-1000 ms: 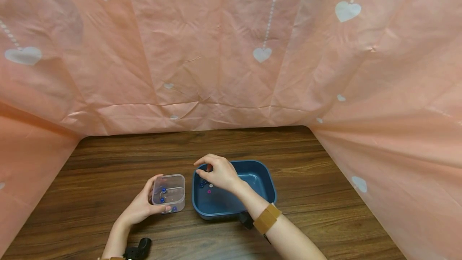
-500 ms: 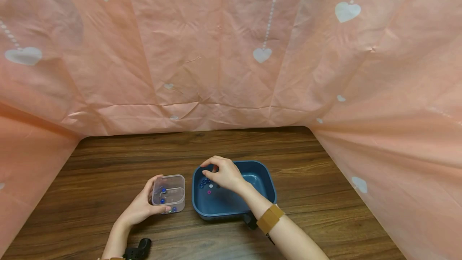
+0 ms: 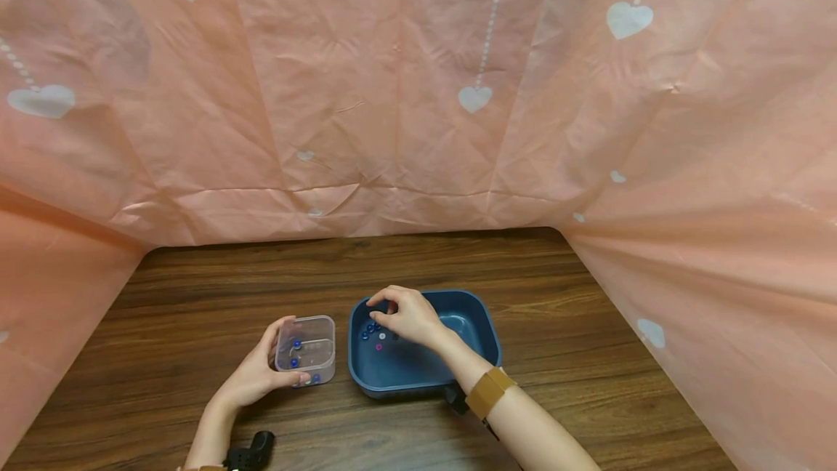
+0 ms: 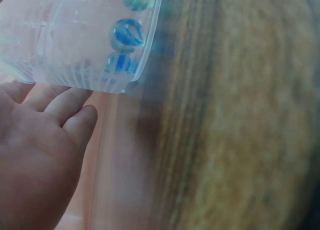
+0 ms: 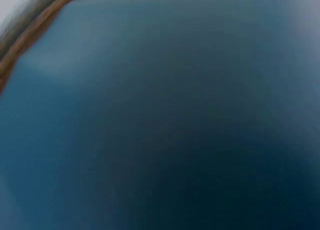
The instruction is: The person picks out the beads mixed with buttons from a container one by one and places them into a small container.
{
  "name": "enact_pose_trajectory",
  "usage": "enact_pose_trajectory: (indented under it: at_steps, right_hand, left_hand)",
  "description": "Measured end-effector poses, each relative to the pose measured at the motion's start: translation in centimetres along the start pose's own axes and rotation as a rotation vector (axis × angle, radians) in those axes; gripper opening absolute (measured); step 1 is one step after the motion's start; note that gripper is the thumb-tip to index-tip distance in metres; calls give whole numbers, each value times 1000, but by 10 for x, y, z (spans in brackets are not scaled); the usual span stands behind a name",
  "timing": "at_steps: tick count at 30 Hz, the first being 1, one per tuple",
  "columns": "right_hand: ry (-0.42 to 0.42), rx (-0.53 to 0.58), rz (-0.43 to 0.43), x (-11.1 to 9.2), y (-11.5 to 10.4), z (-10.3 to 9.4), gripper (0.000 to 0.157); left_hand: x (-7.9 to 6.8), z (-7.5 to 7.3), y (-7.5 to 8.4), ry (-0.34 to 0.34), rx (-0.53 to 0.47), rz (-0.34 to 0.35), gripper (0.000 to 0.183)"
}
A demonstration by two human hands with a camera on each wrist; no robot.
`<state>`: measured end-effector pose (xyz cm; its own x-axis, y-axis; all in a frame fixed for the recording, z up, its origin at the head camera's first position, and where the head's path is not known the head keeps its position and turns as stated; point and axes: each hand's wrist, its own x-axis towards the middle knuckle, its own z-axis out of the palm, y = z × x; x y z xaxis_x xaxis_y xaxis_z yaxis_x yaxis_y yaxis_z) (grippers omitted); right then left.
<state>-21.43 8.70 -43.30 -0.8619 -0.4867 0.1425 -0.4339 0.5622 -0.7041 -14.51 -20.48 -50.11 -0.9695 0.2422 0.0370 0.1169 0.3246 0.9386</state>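
In the head view my left hand (image 3: pixel 251 376) grips a clear plastic box (image 3: pixel 325 376), thumb on the near side and fingers on the far left. Inside lie several blue glass marbles (image 3: pixel 294 363); the left wrist view shows their blue swirls (image 4: pixel 127 35) through the wall. My right hand (image 3: pixel 408 320) hovers over the left part of a blue tub (image 3: pixel 425 369), thumb and index finger curved and apart; nothing shows between them. Below its fingertips sit several small dark-blue round pieces (image 3: pixel 365 336), a white piece (image 3: pixel 382 336) and a pink ring (image 3: pixel 378 347). The other right fingers are hidden.
Box and tub stand side by side on a brown wood-grain table (image 3: pixel 261 282). A pink curtain (image 3: pixel 392 129) with white hearts closes off the back and sides. Black wrist cameras sit on both arms. The right wrist view shows mostly blurred blue tub.
My right hand has shifted right and slightly down over the tub, uncovering more of the dark-blue pieces. The left hand and clear box have stayed put.
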Motion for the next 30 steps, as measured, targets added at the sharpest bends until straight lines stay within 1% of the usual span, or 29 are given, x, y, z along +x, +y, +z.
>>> enact_pose_trajectory:
  at_steps: [6,11,19,25,30]
  right_hand:
    - [-2,-36,2,2,7,4,18]
    - [-18,-67,21,2,11,8,18]
    - [-21,-82,40,3,16,10,19]
    - [-33,-87,51,4,19,13,19]
    - [-44,-114,60,5,21,16,18]
  left_hand:
    - [0,-1,0,-9,-17,-13,98]
    - [0,-1,-1,-11,-19,-12,98]
    - [0,-1,0,-12,-30,-19,98]
    - [0,-1,-1,-9,-20,-5,98]
    - [0,-1,-1,-6,-16,1,97]
